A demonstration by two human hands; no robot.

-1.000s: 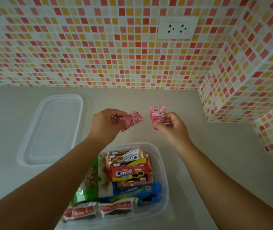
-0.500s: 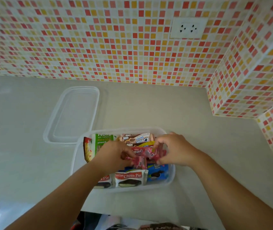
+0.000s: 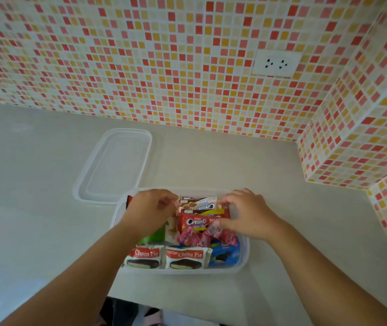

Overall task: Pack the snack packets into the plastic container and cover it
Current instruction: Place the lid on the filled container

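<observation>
A clear plastic container (image 3: pixel 244 260) stands at the counter's near edge, filled with snack packets. Two Choco Pie packets (image 3: pixel 164 256) line its near side, beside a blue packet (image 3: pixel 226 254). A red Cream-O packet (image 3: pixel 196 222) and a brown one (image 3: pixel 198 204) lie further back. Two pink packets (image 3: pixel 196 238) lie loose on top in the middle. My left hand (image 3: pixel 150 211) hovers over the far left part, its fingers curled by the brown packet's end, above a green packet (image 3: pixel 154 236). My right hand (image 3: pixel 245 212) rests with spread fingers on the right-hand packets, its thumb by a pink packet.
The clear lid (image 3: pixel 115 165) lies flat on the grey counter (image 3: pixel 293 220), just behind and left of the container. A mosaic-tiled wall with a white socket (image 3: pixel 275 63) runs along the back. A tiled pillar (image 3: pixel 352 142) juts out at the right.
Both hands carried the pink packets from above the counter down into the container. The packets now lie on top of the others, and the hands have shifted toward the container's far side.
</observation>
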